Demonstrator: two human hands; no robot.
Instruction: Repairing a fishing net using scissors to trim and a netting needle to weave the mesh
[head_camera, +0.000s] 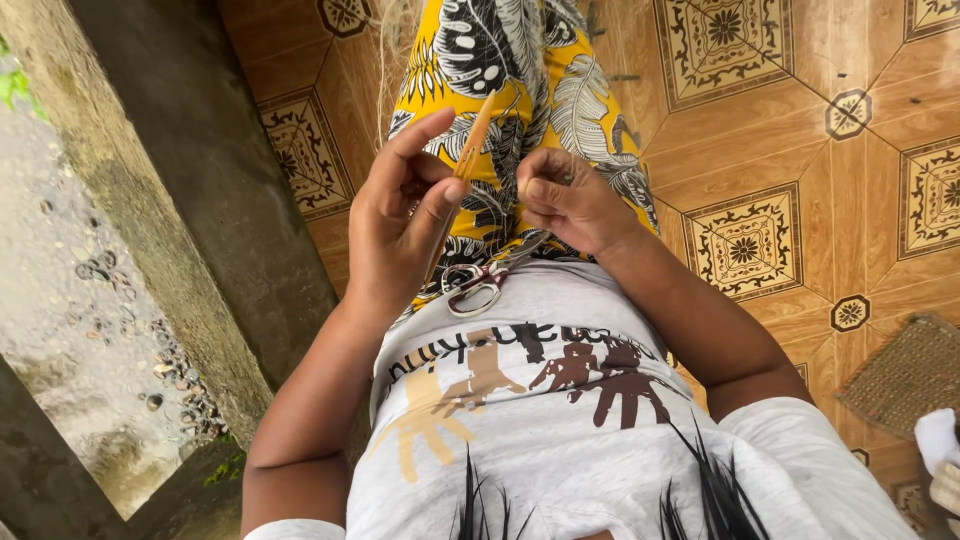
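- Strip (474, 135): lower end hiding behind left hand (400, 215); where it ends, can't tell.
- Right hand (570, 200): fingers curling inward, whatever they are pinching is too small to tell.
- Scissors (478, 285): only the handles showing, blades hiding under the left hand and in the cloth folds.
- Fibres (392, 50): running off the top edge, blurred.
- Mat (905, 375): getting cut by the right edge.
- White object (940, 445): cut off at the right edge, can't tell what it is.
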